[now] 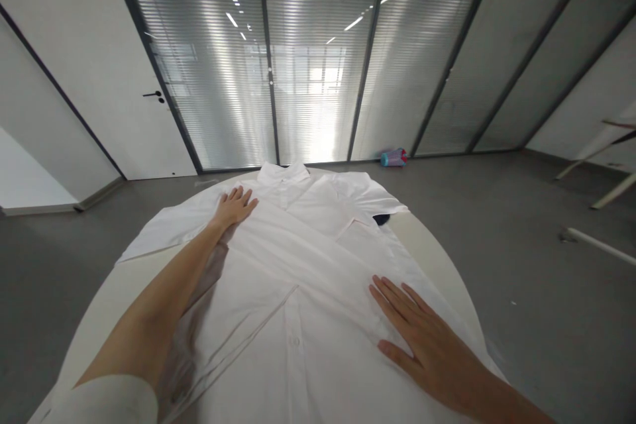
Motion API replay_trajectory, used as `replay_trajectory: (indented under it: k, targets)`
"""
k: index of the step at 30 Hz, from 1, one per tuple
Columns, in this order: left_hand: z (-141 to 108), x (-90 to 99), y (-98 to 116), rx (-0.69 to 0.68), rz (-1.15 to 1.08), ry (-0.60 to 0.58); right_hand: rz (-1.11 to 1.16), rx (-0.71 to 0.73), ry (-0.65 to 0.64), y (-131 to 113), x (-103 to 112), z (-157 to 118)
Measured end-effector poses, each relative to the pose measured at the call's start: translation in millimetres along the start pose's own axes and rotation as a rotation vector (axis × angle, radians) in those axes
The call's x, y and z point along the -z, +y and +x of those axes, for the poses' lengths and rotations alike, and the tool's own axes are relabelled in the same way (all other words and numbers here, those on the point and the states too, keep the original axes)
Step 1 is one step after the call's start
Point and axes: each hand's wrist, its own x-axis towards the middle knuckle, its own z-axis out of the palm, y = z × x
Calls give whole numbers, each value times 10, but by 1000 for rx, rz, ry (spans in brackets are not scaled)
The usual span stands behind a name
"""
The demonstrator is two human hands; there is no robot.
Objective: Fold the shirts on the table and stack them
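Note:
A white short-sleeved button shirt [318, 258] lies spread on a round pale table [437, 252], its collar at the far edge. Diagonal folds and wrinkles cross its middle, and a button placket runs toward me. My left hand [235, 207] rests flat on the upper left of the shirt near the shoulder, fingers spread. Farther right and nearer to me, my right hand [422, 338] lies palm down on the right side of the shirt with its fingers extended. Neither hand grips the cloth. Part of a dark object [381, 219] shows beside the right sleeve, mostly hidden.
Behind the table stands a glass partition with blinds [318, 79], and a white door [124, 79] with a black handle is at left. A blue and pink item [394, 158] sits on the grey floor [497, 212]. Furniture legs [616, 189] show at the right.

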Motion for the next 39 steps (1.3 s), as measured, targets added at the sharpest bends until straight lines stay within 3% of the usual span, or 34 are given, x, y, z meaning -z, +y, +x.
replay_trajectory:
  k: [3,6,9,13,19,23,26,29,33,36,39]
  targets:
    - [-42,31,68,-7,25,16,-4,-12,12,1,-7,-46]
    - [-62,67,226,-3,-36,113,6,-11,27,7,-21,-39]
    - [34,95,410,29,-391,184,22,-17,39,8,-24,-32]
    - [373,136,548,123,-736,168,37,-32,50,20,-26,-34]
    - [816,161,584,232,-1024,130,22,-53,77,41,-96,-44]
    - [902,94,569,258,-1169,181,39,-68,85,79,-115,-68]
    - [899,-9,527,254,-1234,227,84,-58,51,145,19,25]
    - [862,-124,471,205,-1267,251,192,-94,85,216,276,392]
    - [815,-222,398,137,-1252,309,431,-170,203,316,478,1354]
    - [814,-260,361,108,-1222,345,568,-240,207,410,355,2204]
    - [830,-290,344,90,-1198,349,630,-410,186,484,105,2933]
